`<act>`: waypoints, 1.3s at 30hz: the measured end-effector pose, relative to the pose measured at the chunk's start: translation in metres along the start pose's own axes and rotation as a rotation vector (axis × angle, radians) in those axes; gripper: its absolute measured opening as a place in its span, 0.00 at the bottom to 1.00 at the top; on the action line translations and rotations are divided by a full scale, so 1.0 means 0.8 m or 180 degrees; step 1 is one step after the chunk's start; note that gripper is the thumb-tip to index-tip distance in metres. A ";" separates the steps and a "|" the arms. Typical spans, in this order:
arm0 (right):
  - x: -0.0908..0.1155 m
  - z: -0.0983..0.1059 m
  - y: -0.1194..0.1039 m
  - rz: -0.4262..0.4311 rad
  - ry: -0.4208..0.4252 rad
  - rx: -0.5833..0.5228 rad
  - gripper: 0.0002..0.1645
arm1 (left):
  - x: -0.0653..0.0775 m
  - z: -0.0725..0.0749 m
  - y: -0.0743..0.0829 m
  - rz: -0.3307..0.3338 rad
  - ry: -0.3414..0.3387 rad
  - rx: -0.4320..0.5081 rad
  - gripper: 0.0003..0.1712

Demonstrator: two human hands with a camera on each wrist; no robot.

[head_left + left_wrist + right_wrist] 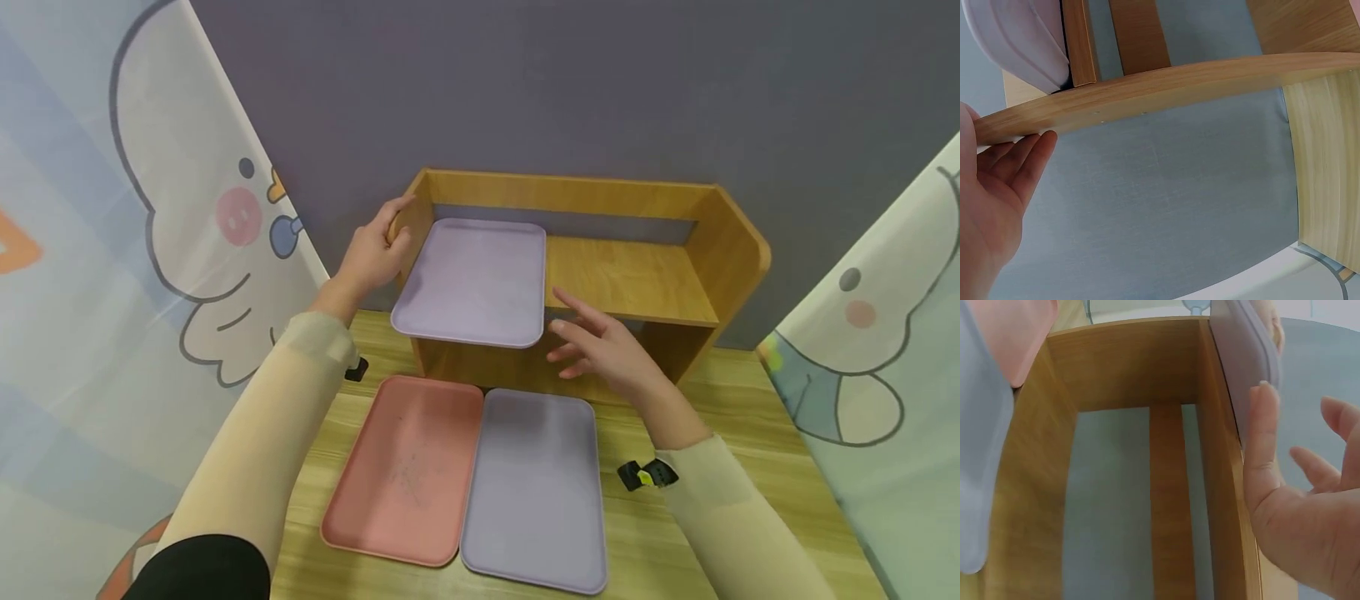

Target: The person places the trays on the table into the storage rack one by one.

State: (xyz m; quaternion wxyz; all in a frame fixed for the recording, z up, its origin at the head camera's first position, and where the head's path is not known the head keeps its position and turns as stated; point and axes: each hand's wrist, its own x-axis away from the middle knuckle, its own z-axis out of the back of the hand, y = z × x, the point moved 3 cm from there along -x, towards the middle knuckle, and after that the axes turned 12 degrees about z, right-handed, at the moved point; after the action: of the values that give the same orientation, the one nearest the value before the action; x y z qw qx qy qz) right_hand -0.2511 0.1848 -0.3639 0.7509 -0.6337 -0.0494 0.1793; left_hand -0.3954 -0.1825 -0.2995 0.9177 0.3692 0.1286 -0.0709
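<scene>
grey fabric (562, 92) backs a wooden tabletop (705, 392), with a cartoon-printed sheet (191, 158) at far left. next to it, the left hand (375, 254) grips the front edge of the left side panel (420, 217) of a wooden shelf unit (626, 271); in its wrist view the fingers lie against the panel's outer face. this hand holds the unit, not a tray. below, a pink tray (405, 471) lies flat on the tabletop.

just right of the left hand, the upper lilac tray (480, 279) lies on the shelf board, against or close to the left panel, its front edge jutting past the board. its long axis looks to run front to back, so its long sides face the two hands, which flank it. a second lilac tray (534, 487) lies beside the pink one on the tabletop.

the right hand (600, 346) has a loose, wide grip, fingers spread, holding nothing. it stands right beside the upper tray's right edge, near the front corner; whether a fingertip touches, i cannot tell. for shifting that tray, this gap seems the one that counts: the right hand is the free one, and the tray lies to its left.
</scene>
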 end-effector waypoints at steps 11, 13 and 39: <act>0.131 0.015 0.101 0.0076 -0.0522 0.0347 0.30 | 0.003 0.013 0.000 -0.0019 0.0152 -0.0081 0.33; 0.154 0.014 0.128 0.0006 -0.0791 0.0358 0.30 | 0.002 0.012 0.001 -0.0047 0.0165 -0.0067 0.33; 0.213 -0.031 0.215 0.0044 -0.0854 0.1372 0.31 | -0.001 -0.002 0.006 -0.0047 0.0208 -0.0041 0.33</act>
State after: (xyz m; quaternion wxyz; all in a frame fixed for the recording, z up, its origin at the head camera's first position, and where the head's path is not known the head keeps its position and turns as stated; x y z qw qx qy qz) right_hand -0.1204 0.2411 -0.5614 0.8541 -0.4298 -0.1049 0.2733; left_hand -0.3957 -0.1779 -0.2968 0.9148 0.3645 0.1616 -0.0647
